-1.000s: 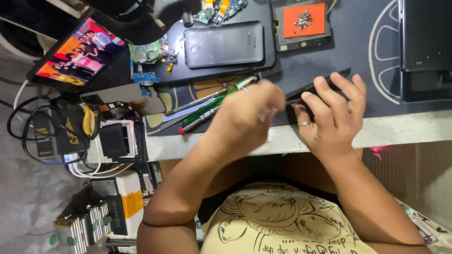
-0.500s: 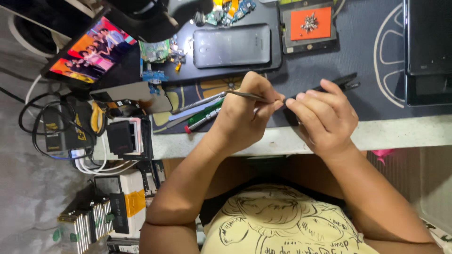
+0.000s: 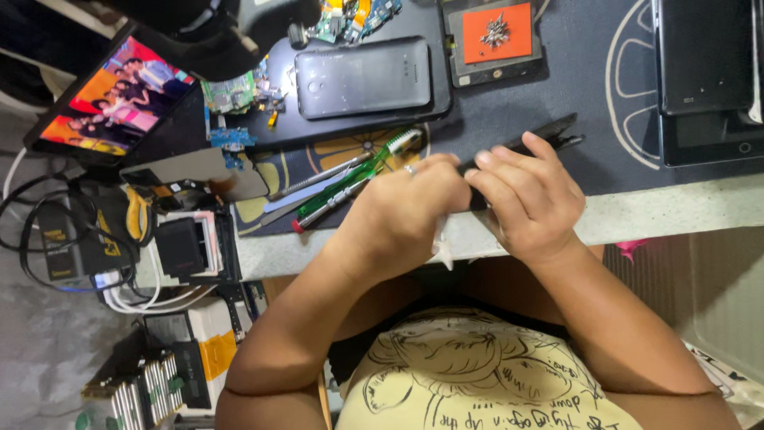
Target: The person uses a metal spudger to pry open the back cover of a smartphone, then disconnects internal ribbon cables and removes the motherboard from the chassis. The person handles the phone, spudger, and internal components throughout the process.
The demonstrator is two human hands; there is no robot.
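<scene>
— Where's the piece you're working on?

— At the mat's (image 3: pixel 557 103) near edge: your right hand (image 3: pixel 529 199) grips the slim black phone part (image 3: pixel 557 131), your left hand (image 3: pixel 402 211) is clenched beside it; what it holds, I cannot tell.

— How will it handle?

— Probably light, stiff, fragile. Hold its edges, gently.

bare mat (image 3: pixel 573 103) ahead of hands, screwdrivers (image 3: pixel 350 179) crowd left, tablet (image 3: pixel 704 56) right
</scene>
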